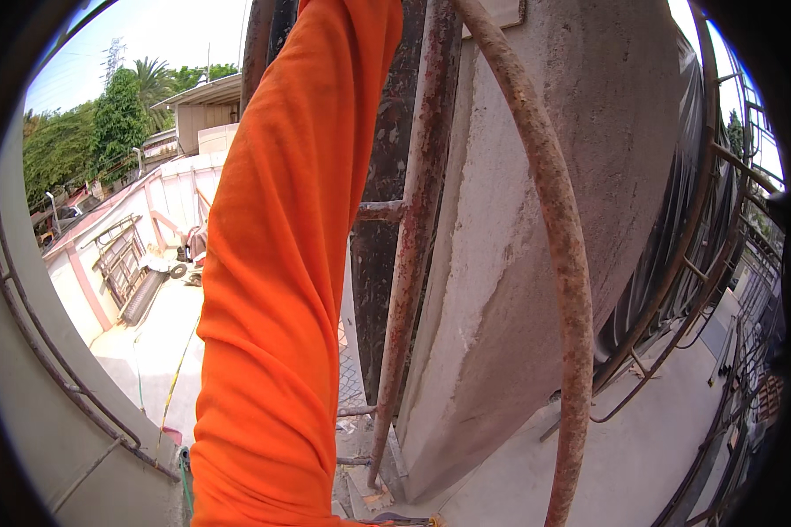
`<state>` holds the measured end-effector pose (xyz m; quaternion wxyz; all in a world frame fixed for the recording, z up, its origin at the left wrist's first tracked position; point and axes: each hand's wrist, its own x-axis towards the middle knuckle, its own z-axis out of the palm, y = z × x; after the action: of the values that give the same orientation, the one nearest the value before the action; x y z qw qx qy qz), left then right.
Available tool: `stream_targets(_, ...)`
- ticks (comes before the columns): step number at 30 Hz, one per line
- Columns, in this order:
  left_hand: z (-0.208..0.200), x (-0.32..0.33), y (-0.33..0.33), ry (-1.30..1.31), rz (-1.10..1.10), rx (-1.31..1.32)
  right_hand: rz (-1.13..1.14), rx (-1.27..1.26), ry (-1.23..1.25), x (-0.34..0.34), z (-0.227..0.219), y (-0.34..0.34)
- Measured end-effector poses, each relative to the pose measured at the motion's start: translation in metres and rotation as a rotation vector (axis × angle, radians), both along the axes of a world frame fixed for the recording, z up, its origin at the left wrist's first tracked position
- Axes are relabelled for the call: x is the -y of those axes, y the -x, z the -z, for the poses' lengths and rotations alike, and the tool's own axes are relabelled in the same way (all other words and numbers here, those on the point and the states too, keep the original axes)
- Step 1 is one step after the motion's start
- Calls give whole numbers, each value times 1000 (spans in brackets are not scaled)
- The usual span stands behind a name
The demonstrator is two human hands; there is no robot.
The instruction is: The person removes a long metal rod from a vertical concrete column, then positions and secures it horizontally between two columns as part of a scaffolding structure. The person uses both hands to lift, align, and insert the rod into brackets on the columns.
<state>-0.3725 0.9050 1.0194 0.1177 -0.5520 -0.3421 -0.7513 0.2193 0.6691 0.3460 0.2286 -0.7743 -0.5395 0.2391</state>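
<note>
A bright orange long fabric sleeve (281, 263) w/ a person's arm in it fills the middle of the view, running upward until its far end passes out at the top. Neither the left hand nor the right hand shows, so can't tell if the fingers are wide, narrow or holding smth., nor which arm this is. The step in hand is prob. a reach up alongside a rust-streaked straight metal tube (409, 255). To do it well, I'd take a full grip on sound metal b4 putting weight on it, avoid sliding the palm b/c the rust looks rough, and hold the loose sleeve folds clear of the short horiz. metal rung (380, 212), which could snag them. Mind also the thick curved rusty metal tube (558, 193) nearby on the R; an elbow could knock it. As for place & looks: the straight tube stands just R of the sleeve, tilted, btwn a dark speckled upright panel (387, 167) and a big rough grey concrete column (606, 132). It's reddish brown w/ pale worn patches, its foot low down near scattered debris (378, 501). The curved tube is more evenly brown, pitted, and crosses in front of the column; can't tell how much of its bow is lens bend.
</note>
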Motion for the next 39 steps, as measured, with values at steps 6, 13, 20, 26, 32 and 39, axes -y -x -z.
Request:
stream_targets(6, -7, -6, 5, 50, -66, 101, 33, 3, -5, 3, 11, -2)
stream_targets(13, 14, -8, 32, -321, -1231, -685, 18, 84, -1, 16, 20, -7)
stream_targets(20, 6, 6, 1, 42, -122, -75, -68, 112, -87, 25, -8, -9)
stream_targets(26, 88, 23, -58, -386, -809, -274, -152, 73, 46, 34, -19, -16)
stream_targets(32, 298, 131, -225, -264, -428, -1282, -305, -46, -39, 52, -5, -49)
stream_targets(39, 419, 206, -350, -84, -208, -1638, -413, -221, -164, 85, 2, -62)
